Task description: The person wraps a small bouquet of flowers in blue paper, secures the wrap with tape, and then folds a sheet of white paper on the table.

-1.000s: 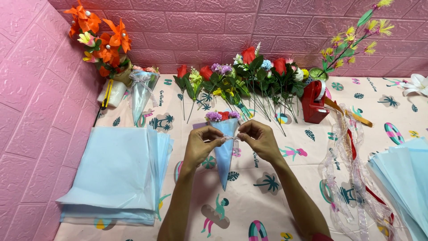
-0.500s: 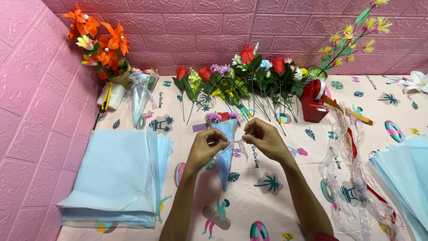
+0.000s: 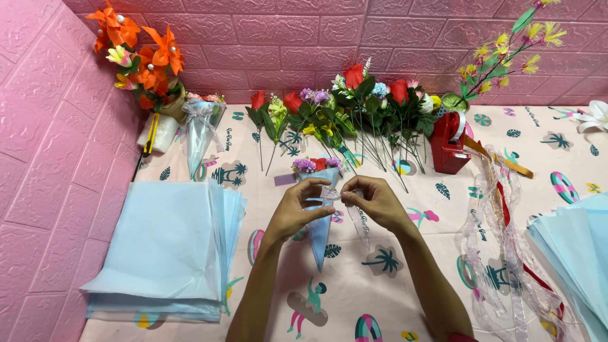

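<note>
Head view: left hand (image 3: 296,208) and right hand (image 3: 375,201) meet mid-table, both pinching a clear ribbon (image 3: 358,218) between fingertips. Ribbon sits right over the blue paper cone (image 3: 320,237) of small flowers, which lies on the tablecloth (image 3: 411,291) just beneath the hands, tip toward the person. Blue paper stack (image 3: 164,247) well left.

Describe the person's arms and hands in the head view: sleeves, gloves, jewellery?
Both forearms are bare up to the bottom edge of the picture; no sleeves show. The left hand and right hand wear no gloves, and no rings, watch or bracelets are visible. The fingers are uncovered. A small red patch shows at the bottom edge by the right arm; what it is cannot be told.
</note>
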